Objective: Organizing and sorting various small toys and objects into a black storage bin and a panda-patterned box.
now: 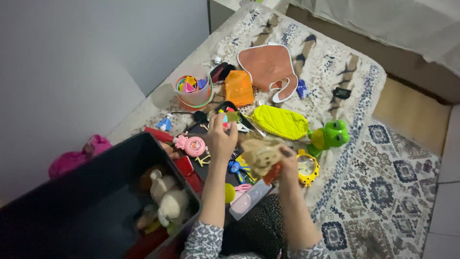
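My left hand (pixel 221 139) is raised over the toy pile and pinches a small multicoloured toy (pixel 229 116) at its fingertips. My right hand (pixel 287 160) grips a tan plush toy (pixel 261 152) with a red part below it. Both hands hover above scattered toys on a patterned cloth (pixel 330 62). A dark storage bin (pixel 96 201) at the lower left holds a cream plush animal (pixel 167 199).
On the cloth lie a pink toy clock (pixel 194 145), a green frog toy (pixel 330 135), a yellow quilted pouch (pixel 280 121), an orange pouch (pixel 239 88), a salmon bib (pixel 268 67) and a clear cup of coloured shapes (pixel 193 86). A pink item (pixel 79 158) lies by the wall.
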